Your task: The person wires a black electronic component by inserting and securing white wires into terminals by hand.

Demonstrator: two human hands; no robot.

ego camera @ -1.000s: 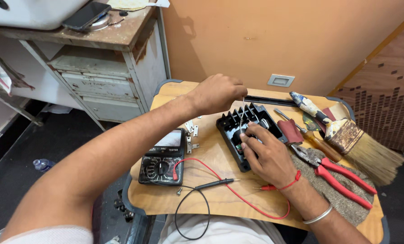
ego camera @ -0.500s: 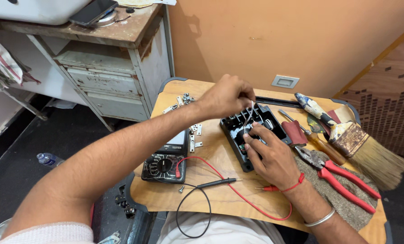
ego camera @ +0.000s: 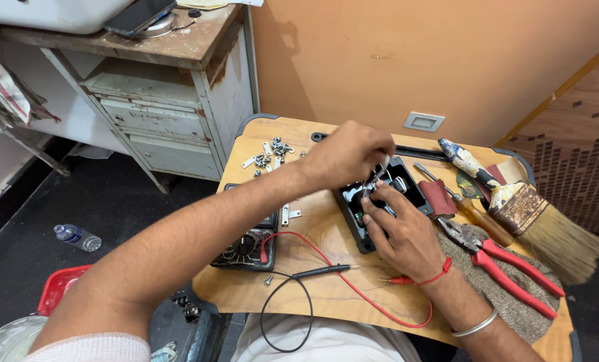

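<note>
A black plastic housing [ego camera: 410, 186] with open slots lies in the middle of a wooden board [ego camera: 326, 295] across my lap. My left hand [ego camera: 350, 155] hovers over its near end, fingertips pinched on a small shiny metal piece [ego camera: 384, 164]. My right hand [ego camera: 399, 231] presses on the housing's lower half and grips it, with a red thread at the wrist. A dark multimeter [ego camera: 246, 247] sits left of the housing, partly hidden under my left forearm. Its black probe [ego camera: 321, 271] and red probe [ego camera: 397, 280] lie loose on the board.
Loose screws and metal strips [ego camera: 273, 151] lie at the board's far left. Red-handled pliers [ego camera: 511, 268], a screwdriver [ego camera: 464, 204] and a wide paintbrush [ego camera: 544, 224] lie right, on a grey cloth [ego camera: 507, 302]. A worn cabinet [ego camera: 179, 114] stands left; a water bottle [ego camera: 77, 236] lies on the floor.
My left hand has come back from the board's far side and now pinches a small metal piece over the housing. My right hand stays on the housing.
</note>
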